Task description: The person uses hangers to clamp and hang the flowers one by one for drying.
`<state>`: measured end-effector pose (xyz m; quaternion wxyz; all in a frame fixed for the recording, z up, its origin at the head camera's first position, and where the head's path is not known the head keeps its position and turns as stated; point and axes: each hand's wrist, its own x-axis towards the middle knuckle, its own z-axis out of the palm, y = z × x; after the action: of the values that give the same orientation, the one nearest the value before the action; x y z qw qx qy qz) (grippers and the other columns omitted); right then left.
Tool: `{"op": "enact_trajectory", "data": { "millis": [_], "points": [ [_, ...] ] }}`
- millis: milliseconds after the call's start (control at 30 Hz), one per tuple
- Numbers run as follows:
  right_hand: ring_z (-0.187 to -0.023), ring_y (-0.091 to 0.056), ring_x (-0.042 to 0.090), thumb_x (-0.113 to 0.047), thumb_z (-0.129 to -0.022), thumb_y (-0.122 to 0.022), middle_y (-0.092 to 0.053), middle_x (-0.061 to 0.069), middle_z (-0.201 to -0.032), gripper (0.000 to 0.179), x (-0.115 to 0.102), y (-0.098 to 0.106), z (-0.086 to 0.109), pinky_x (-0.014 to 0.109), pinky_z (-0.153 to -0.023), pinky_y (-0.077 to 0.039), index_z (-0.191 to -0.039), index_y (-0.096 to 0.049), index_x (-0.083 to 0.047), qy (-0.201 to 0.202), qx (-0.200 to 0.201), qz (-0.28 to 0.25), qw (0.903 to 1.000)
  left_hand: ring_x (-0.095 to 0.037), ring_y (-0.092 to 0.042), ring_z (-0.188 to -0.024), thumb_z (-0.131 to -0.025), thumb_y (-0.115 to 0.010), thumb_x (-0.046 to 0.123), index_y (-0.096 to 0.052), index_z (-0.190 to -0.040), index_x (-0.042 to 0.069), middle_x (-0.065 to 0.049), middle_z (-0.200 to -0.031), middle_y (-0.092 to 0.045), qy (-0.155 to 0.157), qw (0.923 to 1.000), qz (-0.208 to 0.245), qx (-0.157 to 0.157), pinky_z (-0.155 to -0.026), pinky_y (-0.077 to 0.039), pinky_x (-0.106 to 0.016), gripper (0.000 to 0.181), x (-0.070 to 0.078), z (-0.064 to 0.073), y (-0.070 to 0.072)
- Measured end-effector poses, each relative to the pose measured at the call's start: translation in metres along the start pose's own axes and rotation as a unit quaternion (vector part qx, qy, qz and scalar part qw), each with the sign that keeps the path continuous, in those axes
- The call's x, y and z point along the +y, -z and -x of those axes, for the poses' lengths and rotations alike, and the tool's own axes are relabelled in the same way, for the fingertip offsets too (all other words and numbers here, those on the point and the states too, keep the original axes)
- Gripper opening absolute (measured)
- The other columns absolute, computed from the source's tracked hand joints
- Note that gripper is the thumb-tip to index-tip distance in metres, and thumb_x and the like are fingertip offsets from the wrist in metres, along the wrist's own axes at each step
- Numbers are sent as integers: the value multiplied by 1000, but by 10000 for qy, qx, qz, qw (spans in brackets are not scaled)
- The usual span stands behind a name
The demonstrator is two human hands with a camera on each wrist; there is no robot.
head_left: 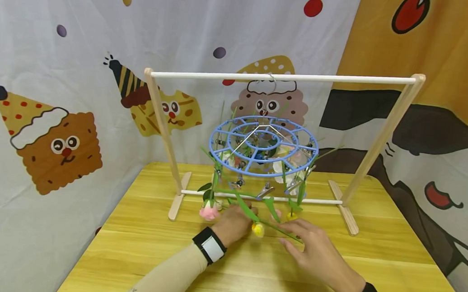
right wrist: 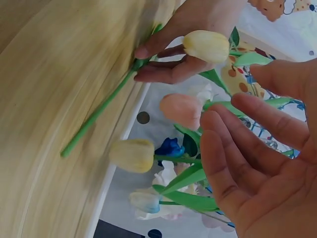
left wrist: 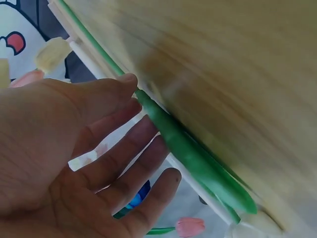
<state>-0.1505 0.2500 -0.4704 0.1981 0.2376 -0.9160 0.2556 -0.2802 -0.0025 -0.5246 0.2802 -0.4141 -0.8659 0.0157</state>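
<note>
My left hand (head_left: pixel 234 223) pinches the green stem (right wrist: pixel 99 116) of an artificial flower between thumb and fingertips, low over the table. Its long green leaves (left wrist: pixel 193 153) run past the fingers, and a pale bloom (left wrist: pixel 260 223) shows near their tips. My right hand (head_left: pixel 318 251) is beside the stem's free end with fingers loosely bent, holding nothing. Close to its fingertips in the right wrist view hangs a pink tulip (right wrist: pixel 181 110). A yellow tulip (head_left: pixel 258 229) hangs head-down between the hands, partly covering the left fingers in the head view.
A blue round clip hanger (head_left: pixel 262 173) hangs from the white bar (head_left: pixel 206 75) of a wooden stand. Several flowers hang from it, including a pink rose (head_left: pixel 209 212). Some metal clips (head_left: pixel 266 191) dangle at its front. The stand's feet (head_left: pixel 177 205) rest on the wooden table (head_left: pixel 129 247).
</note>
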Motion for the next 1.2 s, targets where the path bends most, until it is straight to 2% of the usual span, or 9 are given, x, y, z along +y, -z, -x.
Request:
{"op": "enact_trajectory", "data": {
  "millis": [67, 133, 300, 367, 433, 533, 833, 900, 1200],
  "points": [
    [-102, -83, 13, -15, -99, -95, -85, -4, -122, 35, 0, 0, 1, 30, -83, -71, -133, -86, -20, 26, -66, 102, 9999, -12, -73, -87, -96, -91, 13, -74, -102, 19, 2, -93, -71, 12, 10000, -36, 85, -67, -63, -26, 19, -1, 3, -3],
    [-103, -83, 13, -17, -100, -95, -85, -4, -121, 34, 1, -1, 1, 31, -84, -71, -133, -86, -20, 68, -106, 223, 9997, -13, -72, -86, -100, -86, 12, -72, -103, 20, 2, -95, -69, -26, 9994, -73, 339, -65, -63, -30, 16, -5, 9, -25],
    [-104, -83, 14, -19, -100, -96, -85, -3, -121, 35, 2, -3, 2, 33, -85, -72, -133, -86, -20, 22, -183, 420, 9989, -15, -71, -85, -97, -87, 9, -71, -100, 18, 0, -93, -66, -96, 9980, 279, 552, -64, -61, -33, 19, -9, 16, -30],
    [-104, -83, 15, -20, -100, -96, -85, -2, -121, 35, 2, -4, 3, 32, -85, -71, -133, -86, -21, -16, -209, 441, 9988, -17, -73, -85, -93, -91, 8, -73, -98, 16, -1, -92, -69, -49, 9980, 475, 407, -65, -61, -32, 21, -7, 16, -10],
    [-103, -83, 15, -19, -100, -95, -85, -1, -121, 34, 2, -4, 3, 31, -83, -71, -133, -86, -20, 0, -207, 421, 9989, -17, -73, -84, -96, -88, 6, -73, -99, 18, -1, -93, -70, -29, 9975, 593, 375, -61, -60, -37, 20, -10, 21, -20],
    [-102, -83, 14, -17, -100, -95, -85, -2, -121, 35, 1, -4, 3, 30, -81, -70, -133, -86, -19, 134, -127, 361, 9992, -19, -76, -89, -100, -84, 4, -77, -106, 20, -1, -98, -77, 173, 9964, 827, 13, -65, -63, -40, 18, -11, 26, -13],
    [-96, -82, 11, -12, -95, -98, -83, -2, -121, 42, -3, -4, -1, 25, -75, -68, -135, -85, -16, 738, 307, 409, 9960, -17, -79, -91, -101, -91, 19, -88, -105, 19, -1, -99, -83, 437, 9944, 680, -684, -71, -66, -38, 5, -18, 38, 17],
    [-97, -82, 13, -11, -94, -99, -83, -2, -123, 44, -6, -3, -3, 24, -75, -68, -135, -85, -17, 862, 342, 476, 9946, -16, -79, -90, -99, -93, 25, -88, -103, 18, 0, -98, -81, 598, 9902, 888, -895, -73, -67, -33, 9, -19, 40, 33],
    [-102, -82, 14, -8, -90, -101, -83, 1, -125, 46, -19, -3, -11, 28, -80, -70, -133, -84, -14, 1245, 368, 569, 9899, -11, -68, -77, -99, -94, 21, -76, -95, 15, 1, -88, -71, 834, 9808, 1530, -881, -65, -55, -21, 19, -36, 60, 46]
  ]
}}
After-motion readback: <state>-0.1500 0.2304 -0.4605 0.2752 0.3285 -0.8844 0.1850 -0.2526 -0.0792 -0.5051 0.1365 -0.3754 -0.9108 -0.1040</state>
